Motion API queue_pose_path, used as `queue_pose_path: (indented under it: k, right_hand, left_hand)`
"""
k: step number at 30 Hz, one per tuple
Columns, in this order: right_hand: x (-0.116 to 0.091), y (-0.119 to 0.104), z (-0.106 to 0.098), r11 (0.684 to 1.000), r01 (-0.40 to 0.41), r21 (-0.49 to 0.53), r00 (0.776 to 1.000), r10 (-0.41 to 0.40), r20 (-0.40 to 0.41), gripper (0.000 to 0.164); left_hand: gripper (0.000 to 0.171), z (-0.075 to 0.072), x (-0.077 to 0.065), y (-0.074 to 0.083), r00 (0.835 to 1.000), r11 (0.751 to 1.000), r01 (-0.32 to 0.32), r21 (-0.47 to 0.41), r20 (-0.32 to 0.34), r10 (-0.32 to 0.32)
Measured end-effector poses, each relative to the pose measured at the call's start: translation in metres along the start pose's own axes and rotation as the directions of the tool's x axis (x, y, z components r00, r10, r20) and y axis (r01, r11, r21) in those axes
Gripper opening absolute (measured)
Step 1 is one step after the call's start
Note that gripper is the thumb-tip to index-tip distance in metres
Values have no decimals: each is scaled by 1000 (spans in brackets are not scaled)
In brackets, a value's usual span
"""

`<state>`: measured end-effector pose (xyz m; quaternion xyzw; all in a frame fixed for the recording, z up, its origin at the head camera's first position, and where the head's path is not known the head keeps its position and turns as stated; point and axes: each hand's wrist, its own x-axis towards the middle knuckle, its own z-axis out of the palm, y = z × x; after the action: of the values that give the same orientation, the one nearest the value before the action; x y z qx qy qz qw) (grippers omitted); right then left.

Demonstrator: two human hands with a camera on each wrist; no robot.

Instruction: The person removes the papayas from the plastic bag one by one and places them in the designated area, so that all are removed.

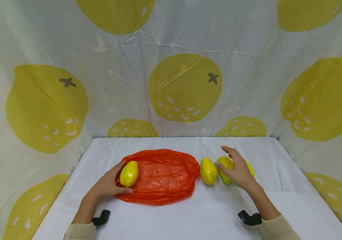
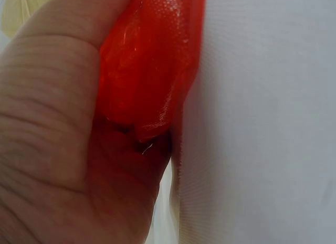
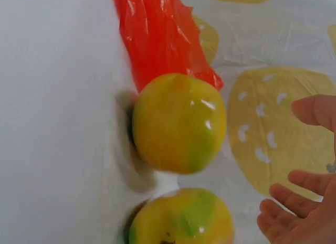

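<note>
A red plastic bag (image 1: pixel 164 180) lies spread on the white table, with a yellow-green oval fruit (image 1: pixel 129 174) at its left end; whether the fruit is inside or on top, I cannot tell. My left hand (image 1: pixel 109 181) curves round that end and holds the bag's film (image 2: pixel 149 60) between thumb and fingers. Right of the bag stand more such fruits: one beside its edge (image 1: pixel 208 171), a second fruit (image 1: pixel 225 163) partly behind my right hand (image 1: pixel 239 170), and a third fruit (image 1: pixel 250 169) mostly hidden. The right hand hovers with spread fingers, holding nothing.
White cloth covers the table (image 1: pixel 171 221). Lemon-printed curtains (image 1: pixel 186 86) enclose it at the back and both sides. A black wrist camera (image 1: pixel 101 218) sits on the left wrist and another camera (image 1: pixel 250 218) on the right.
</note>
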<state>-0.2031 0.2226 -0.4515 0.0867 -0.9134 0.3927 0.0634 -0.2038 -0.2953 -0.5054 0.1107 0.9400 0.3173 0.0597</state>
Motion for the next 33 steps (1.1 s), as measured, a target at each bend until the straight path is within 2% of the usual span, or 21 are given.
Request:
queue_pose_path:
  k: [3, 10, 17, 23, 33]
  right_hand:
    - [5, -12, 11, 1000, -12, 16, 999, 12, 34, 78]
    - [19, -37, 34, 989, 54, 139, 994, -67, 88, 75]
    - [25, -49, 51, 982, 34, 184, 990, -59, 131, 77]
    - [29, -58, 60, 967, 86, 240, 984, -120, 132, 72]
    - [29, -72, 79, 957, 17, 290, 980, -73, 185, 71]
  left_hand:
    - [126, -1, -2, -1, 1000, 1000, -3, 18, -9, 3]
    - [124, -3, -3, 0, 999, 998, -41, 48, -31, 43]
    - [125, -1, -1, 0, 999, 998, -39, 42, -22, 40]
    - [126, 0, 1, 1, 999, 998, -40, 42, -16, 41]
    - [127, -1, 1, 1, 1000, 999, -13, 33, -3, 13]
